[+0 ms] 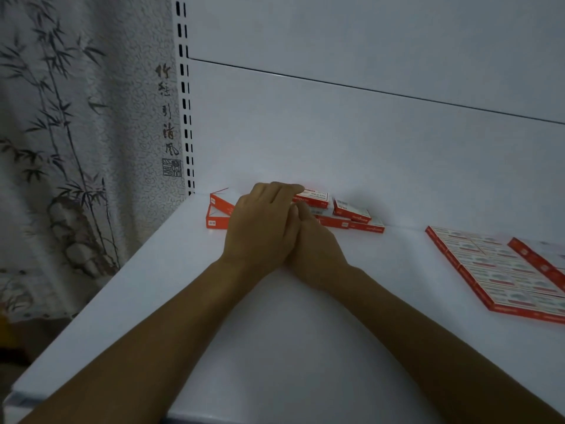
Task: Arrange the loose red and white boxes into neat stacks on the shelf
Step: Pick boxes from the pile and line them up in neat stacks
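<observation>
White shelf: both hands, left and right, close on the loose boxes, grips hidden, and a nudge could topple the pile.

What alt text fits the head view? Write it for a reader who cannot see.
Two bare hands, the left hand over the right hand, reach into a loose pile of boxes at the back of a white shelf. A neat flat block of boxes lies to the right.

Loose boxes at shelf back-left w/ hands; laid-out boxes far right.
</observation>
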A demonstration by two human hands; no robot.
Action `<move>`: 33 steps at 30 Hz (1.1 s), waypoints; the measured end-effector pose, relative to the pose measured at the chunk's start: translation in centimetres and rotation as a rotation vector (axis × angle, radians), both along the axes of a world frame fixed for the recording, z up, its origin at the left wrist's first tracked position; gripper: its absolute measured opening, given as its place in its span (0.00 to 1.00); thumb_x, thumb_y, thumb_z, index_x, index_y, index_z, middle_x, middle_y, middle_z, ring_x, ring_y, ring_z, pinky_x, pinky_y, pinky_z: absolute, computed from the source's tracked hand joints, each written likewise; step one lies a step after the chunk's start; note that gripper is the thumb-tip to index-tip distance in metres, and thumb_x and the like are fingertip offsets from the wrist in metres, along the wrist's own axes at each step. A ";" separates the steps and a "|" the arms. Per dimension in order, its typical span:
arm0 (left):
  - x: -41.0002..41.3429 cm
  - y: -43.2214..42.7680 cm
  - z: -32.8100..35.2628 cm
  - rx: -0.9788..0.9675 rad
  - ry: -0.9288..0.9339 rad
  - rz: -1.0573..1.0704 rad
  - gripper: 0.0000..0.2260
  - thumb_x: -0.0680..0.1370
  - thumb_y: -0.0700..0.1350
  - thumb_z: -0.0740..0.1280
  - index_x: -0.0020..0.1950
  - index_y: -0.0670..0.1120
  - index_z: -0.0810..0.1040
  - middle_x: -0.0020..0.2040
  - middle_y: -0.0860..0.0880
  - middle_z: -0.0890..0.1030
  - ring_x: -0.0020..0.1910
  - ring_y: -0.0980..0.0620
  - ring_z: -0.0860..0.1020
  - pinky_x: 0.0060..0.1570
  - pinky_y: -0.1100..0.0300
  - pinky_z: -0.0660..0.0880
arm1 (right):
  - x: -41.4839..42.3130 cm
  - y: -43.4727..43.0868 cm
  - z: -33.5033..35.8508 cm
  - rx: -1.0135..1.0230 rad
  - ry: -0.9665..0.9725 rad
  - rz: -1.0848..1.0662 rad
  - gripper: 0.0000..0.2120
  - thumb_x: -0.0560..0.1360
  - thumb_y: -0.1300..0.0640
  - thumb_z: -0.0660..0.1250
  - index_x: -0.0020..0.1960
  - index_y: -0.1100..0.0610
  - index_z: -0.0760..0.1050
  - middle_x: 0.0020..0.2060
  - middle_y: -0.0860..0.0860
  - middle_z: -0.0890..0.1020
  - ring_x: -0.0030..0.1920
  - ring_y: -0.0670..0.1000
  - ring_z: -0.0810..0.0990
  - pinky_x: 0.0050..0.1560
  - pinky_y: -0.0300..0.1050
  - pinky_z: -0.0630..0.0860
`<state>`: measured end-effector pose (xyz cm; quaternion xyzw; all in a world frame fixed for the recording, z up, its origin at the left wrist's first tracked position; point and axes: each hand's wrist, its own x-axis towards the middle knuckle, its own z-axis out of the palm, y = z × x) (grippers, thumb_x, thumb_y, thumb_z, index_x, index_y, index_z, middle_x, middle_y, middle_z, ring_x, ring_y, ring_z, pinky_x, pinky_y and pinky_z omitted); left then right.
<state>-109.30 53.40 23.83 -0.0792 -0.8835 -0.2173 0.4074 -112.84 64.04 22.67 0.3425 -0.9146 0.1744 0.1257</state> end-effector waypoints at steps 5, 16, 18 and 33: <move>0.1 -0.4 0.0 0.064 -0.027 -0.018 0.23 0.78 0.56 0.52 0.60 0.44 0.77 0.56 0.46 0.80 0.55 0.47 0.76 0.52 0.54 0.71 | -0.6 -0.5 0.1 0.024 0.018 -0.040 0.19 0.80 0.55 0.55 0.70 0.57 0.64 0.68 0.56 0.69 0.67 0.53 0.67 0.65 0.42 0.60; 0.9 1.0 -0.3 -0.030 -0.139 -0.229 0.31 0.73 0.69 0.52 0.67 0.50 0.69 0.62 0.52 0.75 0.59 0.54 0.72 0.58 0.56 0.69 | 0.9 7.7 2.7 -0.370 -0.222 -0.013 0.04 0.73 0.56 0.67 0.47 0.55 0.78 0.43 0.50 0.83 0.43 0.50 0.81 0.47 0.48 0.79; 1.4 1.9 -0.5 -0.086 -0.190 -0.310 0.32 0.72 0.70 0.57 0.70 0.52 0.65 0.65 0.53 0.72 0.62 0.55 0.68 0.59 0.59 0.65 | 1.5 9.6 2.4 -0.535 -0.436 -0.049 0.03 0.73 0.58 0.67 0.47 0.55 0.78 0.44 0.51 0.83 0.44 0.52 0.83 0.49 0.49 0.80; 0.9 3.1 -2.2 -0.190 -0.117 -0.334 0.23 0.71 0.57 0.67 0.63 0.51 0.73 0.55 0.52 0.79 0.51 0.54 0.77 0.45 0.66 0.73 | 2.9 11.5 0.8 -0.860 -0.578 -0.031 0.13 0.69 0.49 0.65 0.48 0.56 0.78 0.43 0.50 0.83 0.43 0.50 0.83 0.44 0.42 0.81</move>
